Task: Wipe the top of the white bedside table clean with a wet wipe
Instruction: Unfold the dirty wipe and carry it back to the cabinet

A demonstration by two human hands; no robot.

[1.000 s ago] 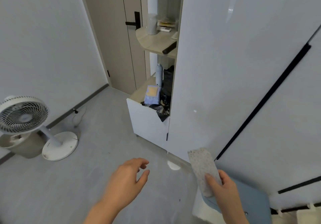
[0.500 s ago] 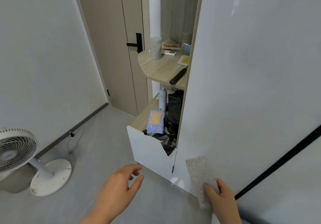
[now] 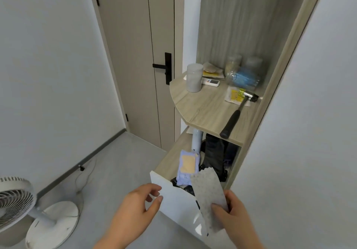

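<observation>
No text can be read: small print on the lavender wipes pack (image 3: 187, 168) and the yellow packet (image 3: 236, 95) is blurred.

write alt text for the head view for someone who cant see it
A person's right hand holds up a used grey wipe while the empty left hand reaches toward the white front of an open corner shelf unit. The upper shelf holds a hammer, a grey cup and a remote; a fan stands on the floor at left.

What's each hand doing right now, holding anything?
Left hand: open, empty, fingers loosely curled.
Right hand: closed on the wet wipe, pinched at its lower end.
</observation>
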